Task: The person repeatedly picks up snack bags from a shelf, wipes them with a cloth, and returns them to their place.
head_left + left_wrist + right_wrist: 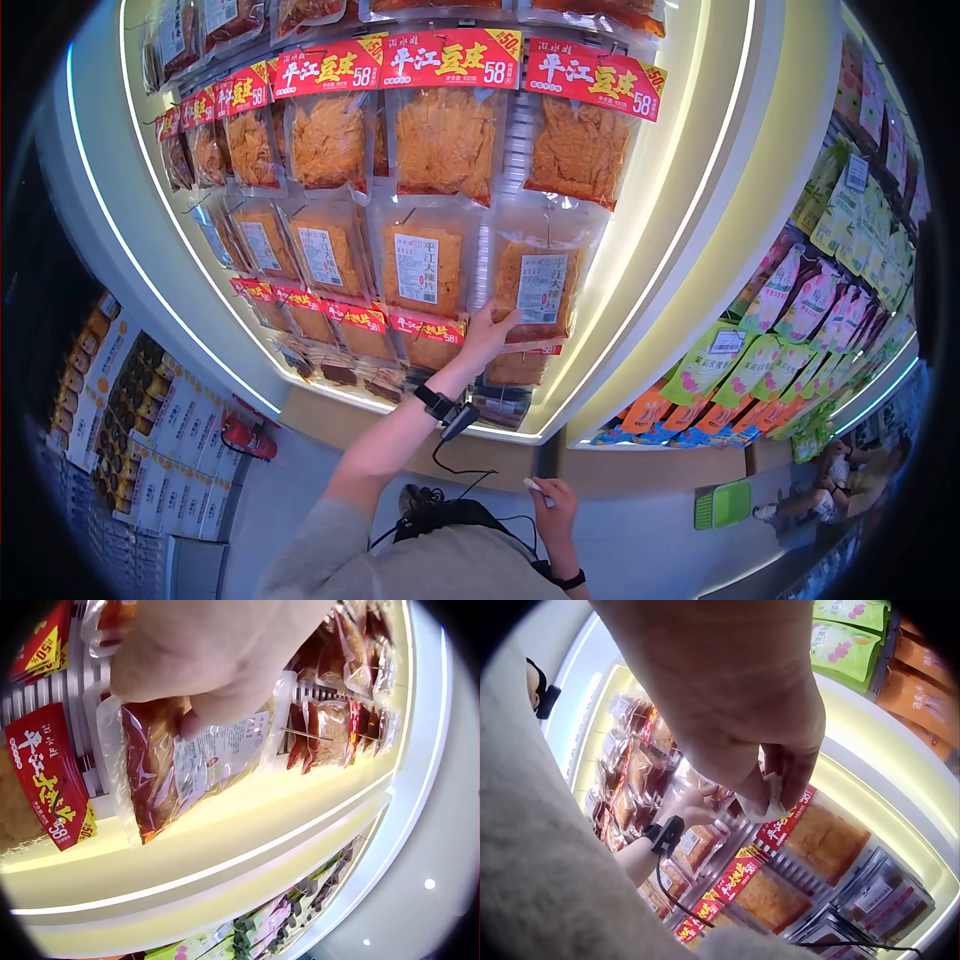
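Note:
My left hand (487, 335) reaches up to the rack and grips a clear vacuum snack packet (540, 285) by its lower left edge. The packet has a flat orange-brown slab inside and a white printed label. In the left wrist view the thumb of my left hand (217, 660) lies over the front of that packet (161, 769), and the other fingers are at its edge, partly hidden. Low by my body, my right hand (556, 510) pinches a small white crumpled tissue (769, 802) between thumb and fingers.
Similar packets (425, 265) hang in rows on metal hooks, with red-headed packets (445, 130) above. A lit frame edge (640, 290) borders the rack. Green pouches (700, 365) hang at the right. On the floor stands a green basket (723, 505); a person crouches beyond it.

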`<state>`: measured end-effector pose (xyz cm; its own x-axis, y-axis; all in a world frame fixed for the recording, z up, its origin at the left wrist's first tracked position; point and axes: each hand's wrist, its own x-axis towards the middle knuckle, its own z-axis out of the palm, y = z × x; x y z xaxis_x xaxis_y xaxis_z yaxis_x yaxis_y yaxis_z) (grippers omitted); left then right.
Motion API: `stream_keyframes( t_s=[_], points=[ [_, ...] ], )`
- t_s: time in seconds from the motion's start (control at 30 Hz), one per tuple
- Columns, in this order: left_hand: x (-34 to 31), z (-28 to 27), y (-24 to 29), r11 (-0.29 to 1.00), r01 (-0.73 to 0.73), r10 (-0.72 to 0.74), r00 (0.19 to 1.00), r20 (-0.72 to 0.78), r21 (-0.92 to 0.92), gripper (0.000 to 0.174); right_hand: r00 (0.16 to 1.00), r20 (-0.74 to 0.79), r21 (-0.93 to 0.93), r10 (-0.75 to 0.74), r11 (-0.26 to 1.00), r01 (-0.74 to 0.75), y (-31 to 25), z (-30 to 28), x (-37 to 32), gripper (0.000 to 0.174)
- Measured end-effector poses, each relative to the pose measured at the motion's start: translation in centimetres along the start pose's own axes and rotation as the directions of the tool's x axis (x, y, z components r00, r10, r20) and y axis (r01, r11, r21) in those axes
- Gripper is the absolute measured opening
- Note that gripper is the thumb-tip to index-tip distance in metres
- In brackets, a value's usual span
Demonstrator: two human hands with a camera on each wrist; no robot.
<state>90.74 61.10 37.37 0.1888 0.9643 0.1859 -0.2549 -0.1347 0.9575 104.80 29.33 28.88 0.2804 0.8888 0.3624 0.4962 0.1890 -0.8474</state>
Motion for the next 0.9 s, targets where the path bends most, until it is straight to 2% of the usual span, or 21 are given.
stream_keyframes(
  t_s=[0.03, 0.07, 0.1, 0.13, 0.17, 0.27, 0.47, 0.5, 0.6, 0.63, 0.7, 0.73, 0.8, 0.87, 0.9],
  points=[
    [0.2, -0.6, -1.3, 0.964, -0.033, 0.046, 0.998, -0.044, 0.264, 0.055, 1.0, 0.019, -0.001, -0.006, 1.0, 0.006, -0.2, 0.0, 0.0, 0.018],
    [-0.4, -1.7, -2.8, 0.965, -0.03, 0.048, 0.997, -0.064, 0.261, 0.055, 1.0, 0.015, -0.006, 0.005, 1.0, -0.005, -0.3, 0.0, 0.1, 0.018],
    [-2.2, -2.1, -1.5, 0.859, -0.13, 0.154, 0.988, -0.008, 0.495, 0.058, 1.0, 0.012, -0.01, 0.018, 1.0, -0.017, -0.4, 0.0, 0.0, 0.019],
    [-4.0, -2.5, 0.0, 0.688, -0.22, 0.235, 0.969, 0.075, 0.692, 0.061, 0.999, 0.03, -0.008, 0.013, 1.0, -0.013, -0.2, 0.2, 0.0, 0.019],
    [-5.8, -2.7, 1.3, 0.659, -0.212, 0.275, 0.961, 0.031, 0.722, 0.06, 1.0, 0.019, -0.018, 0.017, 1.0, -0.017, 0.0, 0.3, -0.1, 0.018],
    [-8.2, -5.9, 5.3, 0.703, -0.24, 0.306, 0.952, 0.02, 0.67, 0.058, 0.999, 0.028, -0.021, 0.037, 0.999, -0.036, 0.3, 0.8, -0.4, 0.018],
    [-7.2, -16.3, 8.9, 0.796, -0.137, 0.353, 0.896, -0.269, 0.59, 0.051, 0.996, 0.081, -0.011, 0.038, 0.999, -0.037, 0.1, 3.6, 0.5, 0.018],
    [-6.3, -18.9, 8.4, 0.75, -0.169, 0.441, 0.848, -0.293, 0.639, 0.052, 0.995, 0.089, -0.012, 0.035, 0.999, -0.034, -0.1, 4.3, 0.7, 0.017],
    [-4.5, -24.9, 9.6, 0.677, -0.132, 0.554, 0.739, -0.383, 0.724, 0.057, 0.998, 0.064, -0.008, 0.014, 1.0, -0.013, -1.2, 7.0, 1.4, 0.017],
    [-4.1, -26.6, 10.0, 0.676, -0.14, 0.556, 0.741, -0.376, 0.723, 0.057, 0.998, 0.055, -0.008, 0.014, 1.0, -0.013, -1.8, 7.9, 1.5, 0.017],
    [-3.1, -29.4, 10.7, 0.607, -0.037, 0.599, 0.677, -0.427, 0.794, 0.067, 0.998, 0.053, -0.024, 0.018, 1.0, -0.017, -3.2, 10.0, 1.8, 0.018],
    [-2.7, -30.5, 11.0, 0.607, -0.049, 0.601, 0.682, -0.418, 0.793, 0.067, 0.999, 0.04, -0.025, 0.019, 1.0, -0.018, -3.5, 11.3, 1.9, 0.018],
    [-2.3, -32.4, 11.2, 0.662, -0.052, 0.527, 0.742, -0.415, 0.748, 0.076, 1.0, 0.003, -0.046, -0.017, 0.999, 0.017, -4.4, 13.8, 2.0, 0.018],
    [-1.5, -34.3, 10.6, 0.673, -0.105, 0.529, 0.76, -0.377, 0.732, 0.078, 0.999, -0.043, -0.024, -0.01, 1.0, 0.009, -5.5, 16.3, 2.3, 0.019],
    [-1.6, -34.7, 10.9, 0.734, -0.127, 0.461, 0.814, -0.352, 0.667, 0.078, 0.997, -0.074, -0.003, -0.004, 1.0, 0.004, -6.4, 17.5, 2.4, 0.019]
  ],
)
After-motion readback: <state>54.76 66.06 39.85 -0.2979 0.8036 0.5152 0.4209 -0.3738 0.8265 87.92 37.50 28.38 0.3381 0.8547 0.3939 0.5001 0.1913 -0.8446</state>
